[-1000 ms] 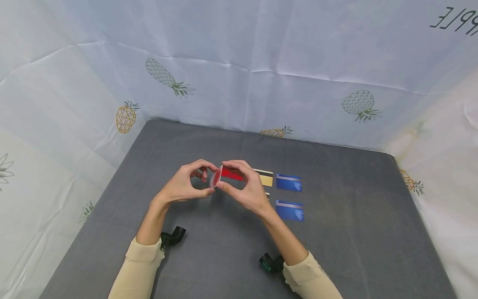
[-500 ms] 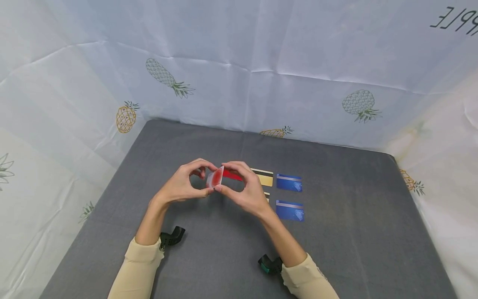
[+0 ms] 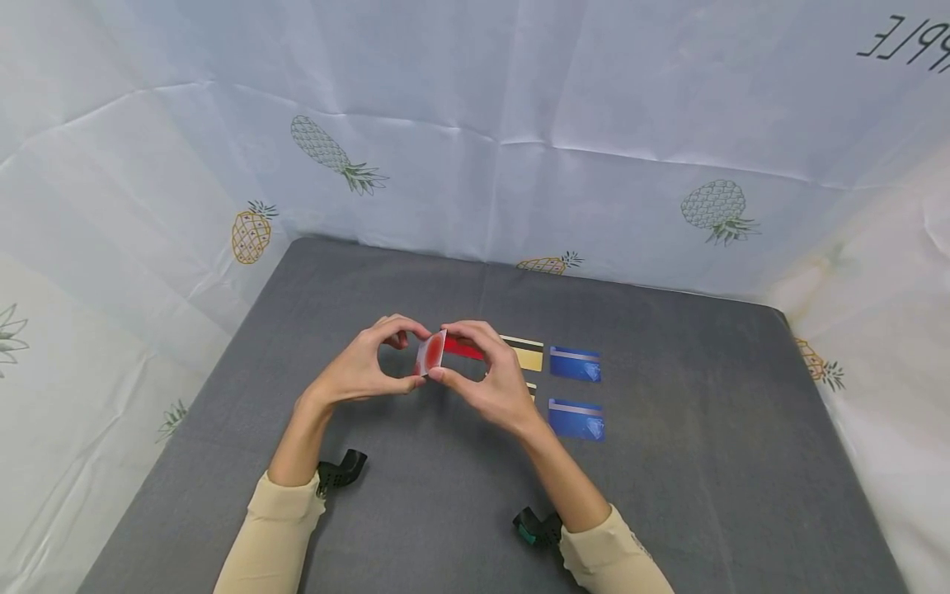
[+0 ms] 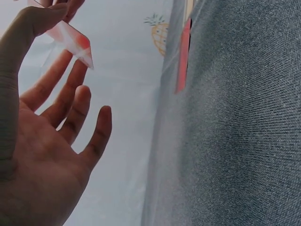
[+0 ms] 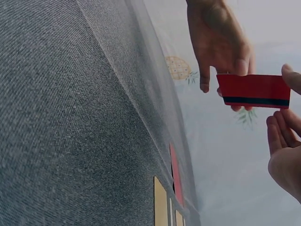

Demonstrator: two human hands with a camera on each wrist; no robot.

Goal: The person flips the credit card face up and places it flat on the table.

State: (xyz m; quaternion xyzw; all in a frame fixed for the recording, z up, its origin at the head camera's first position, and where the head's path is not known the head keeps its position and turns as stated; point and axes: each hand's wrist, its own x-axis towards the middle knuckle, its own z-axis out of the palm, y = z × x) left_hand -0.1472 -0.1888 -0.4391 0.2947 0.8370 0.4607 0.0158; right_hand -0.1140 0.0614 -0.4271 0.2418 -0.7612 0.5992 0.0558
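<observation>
A red card (image 3: 431, 353) with a dark stripe, like a bank card, is held above the table between both hands. Its stripe side shows in the right wrist view (image 5: 254, 91); its other side looks pale and glossy with a red patch. My left hand (image 3: 358, 369) pinches one end between thumb and fingertips. At the other end, my right hand (image 3: 503, 381) pinches it the same way. On the table behind the right hand lies another red card (image 3: 463, 348), partly hidden. Beside that is a gold card (image 3: 529, 355) with a dark stripe.
Two blue cards (image 3: 575, 364) lie to the right, one nearer than the other. A further pale-edged card (image 3: 531, 391) is mostly covered by the right hand. The grey table (image 3: 705, 445) meets a pineapple-print cloth (image 3: 460, 181) behind. Dark wrist mounts (image 3: 343, 469) sit by both sleeves.
The held card has turned, so more of its pale face with the red patch shows to the head camera. Both hands have stayed nearly in place, still pinching it.
</observation>
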